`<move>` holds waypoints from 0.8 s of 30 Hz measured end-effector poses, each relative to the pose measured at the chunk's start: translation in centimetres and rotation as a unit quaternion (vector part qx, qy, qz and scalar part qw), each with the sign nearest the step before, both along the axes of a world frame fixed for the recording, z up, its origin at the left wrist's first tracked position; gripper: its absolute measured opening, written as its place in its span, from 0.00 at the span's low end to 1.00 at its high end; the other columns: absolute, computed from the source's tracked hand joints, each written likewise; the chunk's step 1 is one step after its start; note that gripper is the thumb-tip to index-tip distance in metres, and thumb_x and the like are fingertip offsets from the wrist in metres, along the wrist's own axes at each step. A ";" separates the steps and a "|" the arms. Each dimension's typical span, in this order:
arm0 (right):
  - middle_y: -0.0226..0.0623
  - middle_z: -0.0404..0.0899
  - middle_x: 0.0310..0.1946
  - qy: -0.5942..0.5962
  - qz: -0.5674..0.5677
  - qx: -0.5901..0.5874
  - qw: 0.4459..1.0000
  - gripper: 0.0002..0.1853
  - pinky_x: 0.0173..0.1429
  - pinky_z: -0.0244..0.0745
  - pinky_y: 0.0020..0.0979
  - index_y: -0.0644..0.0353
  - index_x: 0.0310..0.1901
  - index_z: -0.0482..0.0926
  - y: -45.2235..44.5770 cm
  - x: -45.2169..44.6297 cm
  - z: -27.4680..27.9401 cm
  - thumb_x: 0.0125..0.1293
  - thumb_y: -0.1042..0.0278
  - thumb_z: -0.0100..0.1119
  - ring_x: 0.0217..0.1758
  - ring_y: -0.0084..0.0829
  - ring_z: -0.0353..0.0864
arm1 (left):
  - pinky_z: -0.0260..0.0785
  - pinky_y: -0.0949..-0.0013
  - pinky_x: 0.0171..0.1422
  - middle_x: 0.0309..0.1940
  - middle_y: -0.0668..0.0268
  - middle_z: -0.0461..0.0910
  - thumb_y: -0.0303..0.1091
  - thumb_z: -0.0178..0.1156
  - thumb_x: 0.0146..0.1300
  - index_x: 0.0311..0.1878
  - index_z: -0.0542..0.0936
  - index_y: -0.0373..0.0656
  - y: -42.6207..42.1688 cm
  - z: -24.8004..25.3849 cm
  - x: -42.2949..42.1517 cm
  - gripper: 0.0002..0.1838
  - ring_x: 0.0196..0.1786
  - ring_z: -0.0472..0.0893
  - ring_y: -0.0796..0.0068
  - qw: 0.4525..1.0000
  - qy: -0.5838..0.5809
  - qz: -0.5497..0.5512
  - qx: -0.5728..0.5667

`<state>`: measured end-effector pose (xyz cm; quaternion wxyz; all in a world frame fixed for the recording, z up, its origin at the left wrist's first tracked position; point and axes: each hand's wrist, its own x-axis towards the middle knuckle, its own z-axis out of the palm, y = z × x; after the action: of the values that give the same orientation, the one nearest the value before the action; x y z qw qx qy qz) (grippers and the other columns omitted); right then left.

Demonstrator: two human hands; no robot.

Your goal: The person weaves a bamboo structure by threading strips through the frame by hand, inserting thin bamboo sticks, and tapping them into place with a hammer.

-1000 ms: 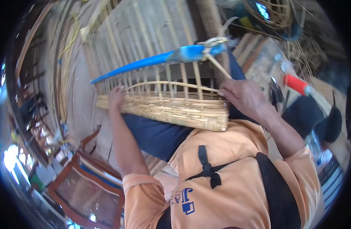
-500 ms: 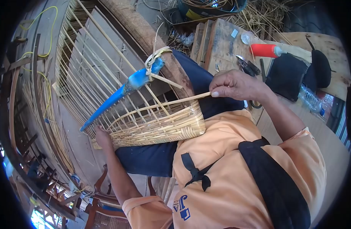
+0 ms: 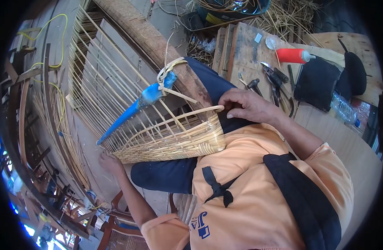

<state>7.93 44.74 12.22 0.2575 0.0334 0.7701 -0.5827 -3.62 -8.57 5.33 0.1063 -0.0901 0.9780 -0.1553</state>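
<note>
A rattan weave (image 3: 174,143) with long bare stakes (image 3: 116,79) leans over my lap, its lower band closely woven. A pale rattan strand (image 3: 187,113) arches along the band's upper edge and bends at the right corner. There my right hand (image 3: 249,106) is closed, its thumb and fingers pinching the strand by the bend. My left hand (image 3: 111,162) is at the far left end of the woven band, touching it; its fingers are too small and partly hidden to read. A blue-wrapped bar (image 3: 129,111) crosses the stakes, tied with a rattan loop (image 3: 168,68).
A wooden beam (image 3: 158,43) runs behind the weave. On the right workbench are a red bottle (image 3: 289,55), pliers (image 3: 276,75), a black cloth pouch (image 3: 317,83) and a clear plastic bottle (image 3: 343,107). Loose rattan strips (image 3: 70,141) lie on the left floor.
My right hand has moved slightly left and bent the strand's end round, where it stretched out straight before. My left hand has shifted lower, off the stakes to the band's end.
</note>
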 end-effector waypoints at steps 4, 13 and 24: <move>0.40 0.76 0.41 0.021 -0.017 -0.006 1.000 0.18 0.49 0.72 0.33 0.61 0.50 0.74 0.1 0.6 0.3 0.57 0.72 0.62 0.46 0.37 0.78 | 0.52 0.48 0.70 0.60 0.44 0.65 0.43 0.55 0.63 0.60 0.68 0.35 12.3 5.1 5.8 0.27 0.67 0.61 0.44 0.925 0.096 -0.233 0.283; 0.39 0.78 0.33 0.203 0.024 0.017 0.979 0.08 0.42 0.74 0.34 0.61 0.40 0.78 -1.0 1.6 -1.3 0.58 0.73 0.61 0.39 0.40 0.80 | 0.52 0.41 0.68 0.62 0.48 0.60 0.67 0.45 0.63 0.60 0.65 0.37 24.4 5.1 15.2 0.40 0.67 0.57 0.40 0.831 0.101 -0.354 0.417; 0.41 0.77 0.33 0.241 0.073 0.066 0.966 0.11 0.41 0.74 0.35 0.60 0.44 0.75 -1.3 1.8 -0.3 0.60 0.73 0.59 0.39 0.40 0.80 | 0.62 0.57 0.51 0.40 0.59 0.77 0.42 0.64 0.55 0.45 0.76 0.40 33.4 13.6 6.9 0.19 0.48 0.74 0.57 0.829 -0.062 -0.434 0.346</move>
<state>9.70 43.43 11.91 0.1038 -0.1475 0.8465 -0.5008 3.32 24.82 18.89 0.1126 0.3963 0.8974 0.1580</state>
